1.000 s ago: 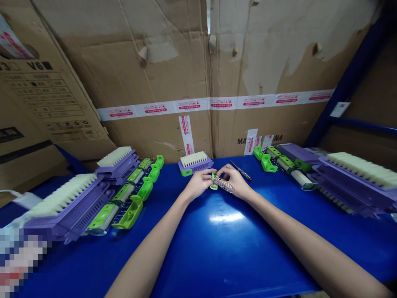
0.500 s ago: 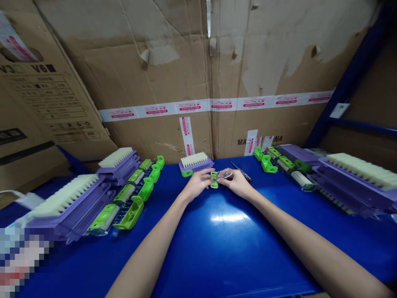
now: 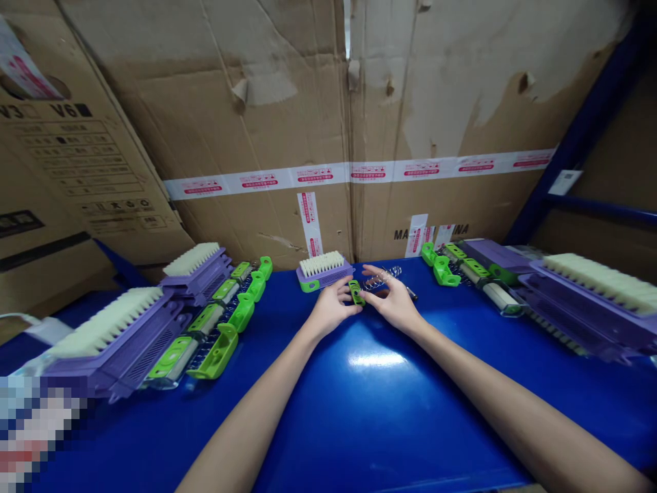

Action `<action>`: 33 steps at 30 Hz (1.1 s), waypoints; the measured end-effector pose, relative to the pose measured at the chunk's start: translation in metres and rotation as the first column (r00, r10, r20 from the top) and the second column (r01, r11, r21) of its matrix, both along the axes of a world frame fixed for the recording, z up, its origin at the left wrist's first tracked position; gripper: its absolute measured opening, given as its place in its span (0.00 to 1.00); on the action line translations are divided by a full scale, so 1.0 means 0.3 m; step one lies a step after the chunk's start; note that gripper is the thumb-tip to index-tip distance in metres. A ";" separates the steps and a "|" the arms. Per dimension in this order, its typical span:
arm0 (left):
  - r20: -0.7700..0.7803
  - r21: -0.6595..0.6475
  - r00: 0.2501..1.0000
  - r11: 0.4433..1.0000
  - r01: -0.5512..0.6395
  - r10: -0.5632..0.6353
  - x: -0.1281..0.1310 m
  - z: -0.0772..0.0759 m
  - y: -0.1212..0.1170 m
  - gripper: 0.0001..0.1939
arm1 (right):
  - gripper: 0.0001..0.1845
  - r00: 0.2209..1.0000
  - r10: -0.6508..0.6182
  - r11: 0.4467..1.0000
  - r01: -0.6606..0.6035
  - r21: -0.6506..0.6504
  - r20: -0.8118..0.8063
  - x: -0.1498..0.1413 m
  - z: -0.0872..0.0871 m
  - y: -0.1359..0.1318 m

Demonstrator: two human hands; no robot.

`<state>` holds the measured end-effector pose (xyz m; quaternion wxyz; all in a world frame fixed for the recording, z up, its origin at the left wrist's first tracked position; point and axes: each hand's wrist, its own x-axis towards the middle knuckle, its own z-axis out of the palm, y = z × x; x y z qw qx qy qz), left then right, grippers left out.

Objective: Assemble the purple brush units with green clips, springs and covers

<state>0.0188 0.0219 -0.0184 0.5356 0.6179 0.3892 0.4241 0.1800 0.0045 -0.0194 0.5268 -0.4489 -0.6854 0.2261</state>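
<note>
My left hand [image 3: 333, 306] pinches a small green plastic piece [image 3: 356, 292] between thumb and fingers, just above the blue table. My right hand [image 3: 395, 301] is to its right, fingers spread apart, its thumb reaching to the green piece's edge. A silver coil spring [image 3: 380, 278] stretches beyond the right hand's fingers, partly hidden by them; whether they touch it is unclear. Behind the left hand sits a purple brush [image 3: 323, 270] with pale bristles facing up and a green end. The tip of a thin dark tool [image 3: 412, 294] shows past the right hand.
On the left stand purple brush parts [image 3: 123, 329], a row of green-topped clear parts [image 3: 205, 320], springs and green end pieces [image 3: 218, 352]. Similar purple parts [image 3: 569, 301] and green pieces [image 3: 445, 271] lie right. Cardboard [image 3: 256, 123] walls the back of the blue table [image 3: 359, 424].
The right hand has opened, and the spring, earlier bunched in its fingers, now extends beyond them. The green piece has tilted in the left hand's grasp.
</note>
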 end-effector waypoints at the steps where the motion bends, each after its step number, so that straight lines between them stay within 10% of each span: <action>1: -0.007 0.009 1.000 1.000 -0.011 0.011 0.003 0.002 -0.003 0.43 | 0.28 0.999 0.030 0.999 -0.031 -0.028 -0.037 0.000 -0.001 0.001; 16: -0.083 0.116 0.997 0.993 0.014 -0.004 0.012 -0.011 -0.009 0.35 | 0.17 0.997 0.076 0.992 -0.076 -0.096 -0.006 -0.010 0.001 0.000; 25: -0.255 0.362 0.949 0.928 -0.087 0.188 0.018 -0.005 -0.031 0.31 | 0.10 0.998 -0.019 0.998 0.022 -0.059 0.055 -0.018 -0.010 0.014; 33: -0.347 0.482 0.867 0.861 -0.163 0.359 0.015 -0.003 -0.039 0.24 | 0.30 0.997 0.010 0.987 -0.023 -0.157 -0.082 -0.022 -0.007 -0.002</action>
